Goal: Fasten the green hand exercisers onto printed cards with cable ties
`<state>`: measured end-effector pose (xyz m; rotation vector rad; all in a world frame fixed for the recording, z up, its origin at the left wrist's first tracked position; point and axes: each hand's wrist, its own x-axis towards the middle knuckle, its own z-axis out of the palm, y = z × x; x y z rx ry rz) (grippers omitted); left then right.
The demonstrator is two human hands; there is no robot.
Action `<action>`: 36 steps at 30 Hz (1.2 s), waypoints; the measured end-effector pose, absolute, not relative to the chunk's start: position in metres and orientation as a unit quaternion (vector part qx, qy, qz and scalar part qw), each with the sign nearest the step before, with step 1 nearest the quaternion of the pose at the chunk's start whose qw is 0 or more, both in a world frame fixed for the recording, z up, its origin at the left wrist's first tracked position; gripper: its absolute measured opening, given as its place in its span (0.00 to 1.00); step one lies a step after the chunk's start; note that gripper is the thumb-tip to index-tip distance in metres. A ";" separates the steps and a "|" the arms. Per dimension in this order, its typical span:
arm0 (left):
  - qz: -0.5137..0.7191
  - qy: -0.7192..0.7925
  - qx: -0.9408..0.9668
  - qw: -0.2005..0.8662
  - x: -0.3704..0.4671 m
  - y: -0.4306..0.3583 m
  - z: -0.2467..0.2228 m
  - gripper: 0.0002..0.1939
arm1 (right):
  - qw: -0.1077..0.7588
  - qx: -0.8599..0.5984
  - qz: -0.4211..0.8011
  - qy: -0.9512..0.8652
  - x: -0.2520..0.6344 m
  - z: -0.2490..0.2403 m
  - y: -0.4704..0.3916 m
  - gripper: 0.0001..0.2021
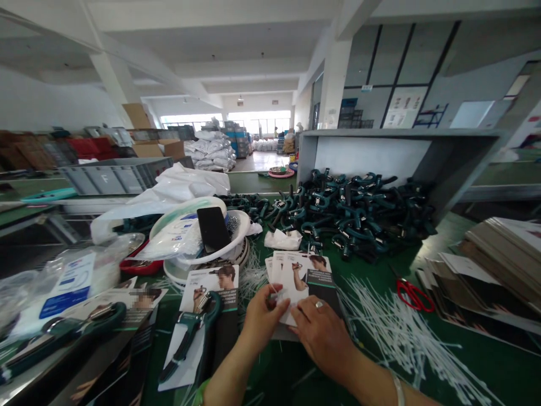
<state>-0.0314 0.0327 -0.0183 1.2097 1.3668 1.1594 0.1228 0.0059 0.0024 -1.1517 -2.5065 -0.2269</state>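
My left hand (261, 314) is closed in a pinch at the left side of a printed cardboard card (299, 276); something small and white shows at its fingertips, too small to name. My right hand (323, 330), wearing a ring, is closed on the card's lower edge. More cards (269, 265) lie fanned beneath it. To the left, a dark green hand grip exerciser (192, 335) lies on another printed card (181, 355). Loose white cable ties (406, 332) spread across the green table to the right, with others (253, 268) behind my left hand.
A heap of hand grip exercisers (350, 208) spills from a grey bin (460, 169). Red-handled scissors (414, 296) lie near card stacks (499, 265). A phone (213, 228) rests on a white basket (236, 242). Plastic bags (76, 282) and carded grips (101, 321) are at left.
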 end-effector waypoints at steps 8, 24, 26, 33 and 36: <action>0.405 0.644 0.565 0.318 -0.054 0.035 -0.035 0.18 | 0.068 -0.667 -0.131 -0.730 0.234 0.038 0.133 0.14; 0.430 0.595 0.601 0.315 -0.036 0.044 -0.059 0.31 | 0.133 -0.660 -0.253 -0.695 0.286 0.058 0.159 0.19; 0.426 0.589 0.606 0.323 -0.038 0.044 -0.057 0.31 | 0.197 -0.608 -0.236 -0.732 0.269 0.072 0.145 0.19; 0.407 0.563 0.629 0.349 -0.045 0.037 -0.051 0.31 | 0.315 -0.422 -0.037 -0.849 0.203 0.060 0.111 0.15; 0.410 0.564 0.624 0.353 -0.045 0.037 -0.050 0.31 | 0.301 -0.396 -0.021 -0.867 0.195 0.051 0.110 0.17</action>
